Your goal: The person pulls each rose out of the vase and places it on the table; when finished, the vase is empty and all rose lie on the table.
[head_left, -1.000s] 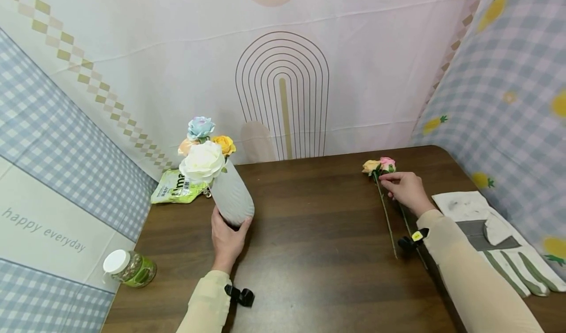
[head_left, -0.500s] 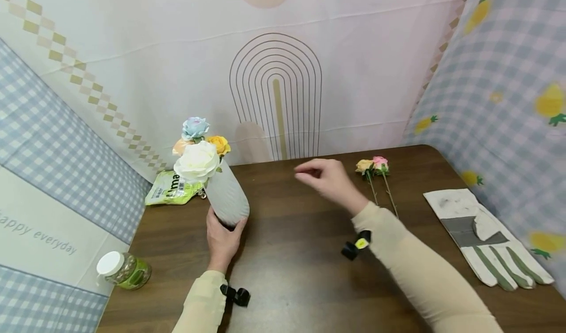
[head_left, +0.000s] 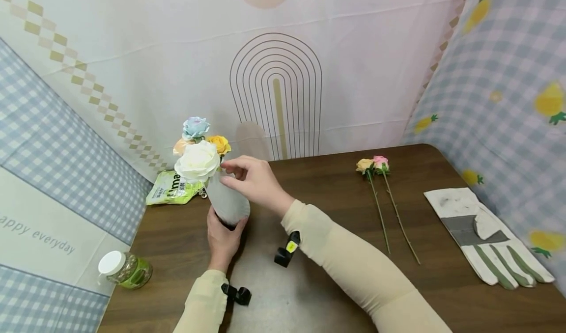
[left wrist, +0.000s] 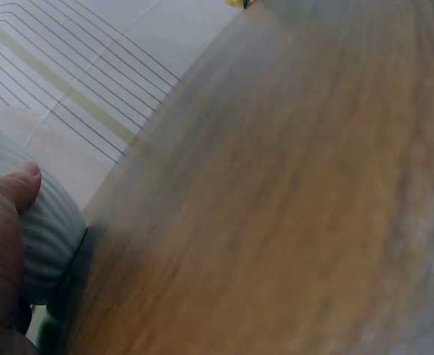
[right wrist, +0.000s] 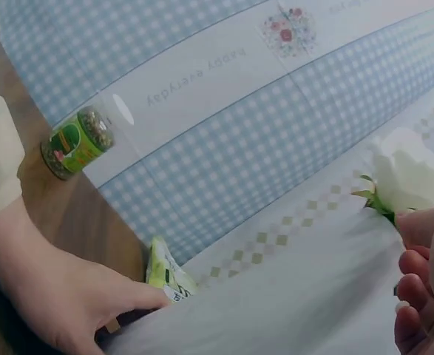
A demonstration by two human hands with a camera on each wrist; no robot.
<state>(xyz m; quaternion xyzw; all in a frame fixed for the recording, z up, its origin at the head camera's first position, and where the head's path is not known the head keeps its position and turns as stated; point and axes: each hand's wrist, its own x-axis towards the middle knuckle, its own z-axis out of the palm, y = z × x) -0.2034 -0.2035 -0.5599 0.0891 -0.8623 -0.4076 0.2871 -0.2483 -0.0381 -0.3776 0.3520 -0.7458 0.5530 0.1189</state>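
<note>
My left hand (head_left: pixel 224 239) holds the pale ribbed vase (head_left: pixel 227 198) low down, with its thumb on the side in the left wrist view. The vase leans left. A large white rose (head_left: pixel 197 161), a blue flower (head_left: pixel 195 127), a yellow flower (head_left: pixel 219 145) and a peach flower (head_left: pixel 181 147) stand in it. My right hand (head_left: pixel 256 180) is at the vase's mouth, thumb and forefinger tips apart. In the right wrist view, a fingertip lies close beside the stem under the white rose (right wrist: pixel 407 174); whether it touches is unclear.
A yellow rose (head_left: pixel 365 165) and a pink rose (head_left: pixel 381 163) lie on the brown table (head_left: pixel 327 235). Farther right is a white, grey and green glove (head_left: pixel 486 237). A green packet (head_left: pixel 173 188) lies behind the vase, and a white-lidded jar (head_left: pixel 128 270) stands at left.
My right hand has left the yellow and pink roses and moved left to the vase's mouth. My left hand keeps its hold on the vase.
</note>
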